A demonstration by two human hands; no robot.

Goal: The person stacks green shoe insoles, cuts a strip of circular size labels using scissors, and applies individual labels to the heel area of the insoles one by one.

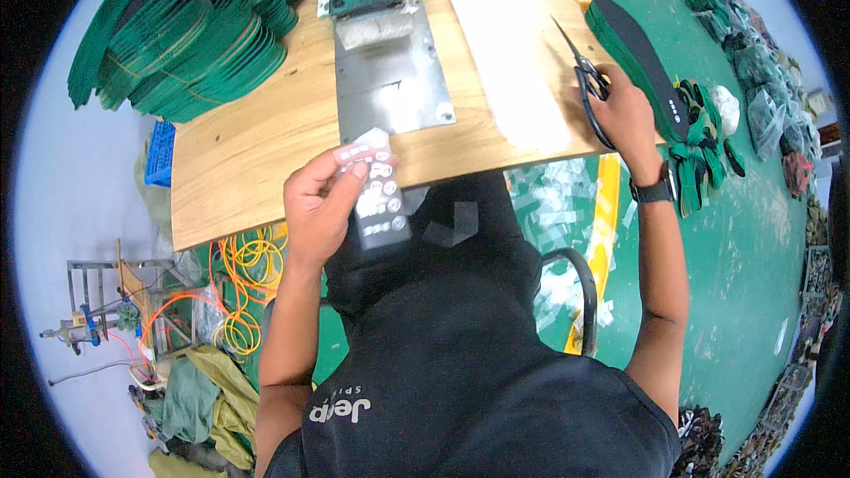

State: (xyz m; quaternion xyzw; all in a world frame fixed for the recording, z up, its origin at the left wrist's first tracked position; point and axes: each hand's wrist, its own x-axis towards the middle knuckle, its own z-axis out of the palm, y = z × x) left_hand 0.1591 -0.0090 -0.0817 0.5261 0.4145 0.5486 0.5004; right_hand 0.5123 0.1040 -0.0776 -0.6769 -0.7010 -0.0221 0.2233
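Pinching a clear, white-marked sheet (381, 208) in the left hand (320, 204), with thumb on top, on the near side of the metal plate (390, 80); held by one long edge, presumably to leave most marks uncovered. Gripping dark-handled scissors (585, 80) in the right hand (625, 117), well right of the plate, with fingers closed about the handles and blades away from the body, probably for keeping points clear of the sheet. Cannot tell exact finger placement in the loops. Noted farther right of plate, past the scissors: dark-faced, green-sided insole (633, 57) along the edge of the surface (235, 164), likely for easy reach. Left of plate: tall green insole stacks (190, 44), partly tied, presumably for neatness. Across plate, toward far end: whitish roll (376, 31), purpose unclear.
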